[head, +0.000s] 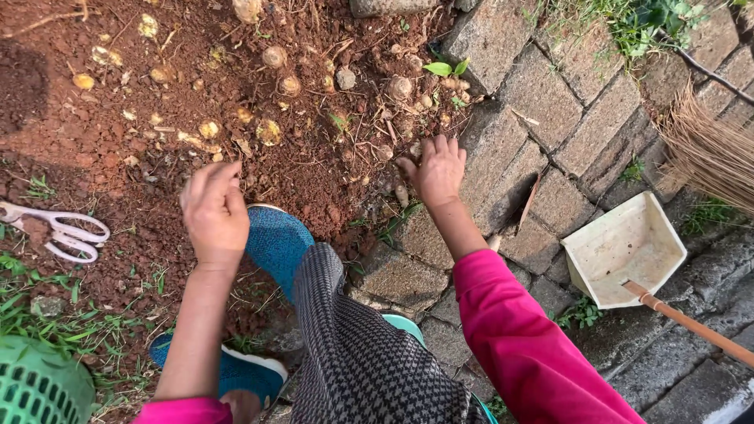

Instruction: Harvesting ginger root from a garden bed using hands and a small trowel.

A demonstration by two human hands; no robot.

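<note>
red soil (157, 94) covers the upper left of the view, strewn with small round tubers (275, 56) and pale cut pieces (209, 128). left hand (214, 212) hovers over the soil, back of the hand up, fingers curled loosely inward; whether anything sits inside the curl cannot be told from this angle. right hand (437, 171) reaches to the soil's edge beside the grey paving blocks (550, 102), fingers bent down onto a cluster of small tubers (414, 148); it appears to touch one, though the grip is hidden beneath the fingers. both arms wear pink sleeves (526, 345). a blue shoe (276, 239) rests on the soil between the hands, with a checked trouser leg (353, 353) below it.

white-handled scissors (64, 234) lie on the ground at far left, well apart from the left hand. a green plastic basket (35, 385) shows at the bottom left corner among grass. on the paving to the right lies a white dustpan (624, 247) with a wooden handle (691, 326), and a twig broom (707, 149) lies near the upper right edge. a small green seedling (448, 68) stands near the tubers above the right hand.
</note>
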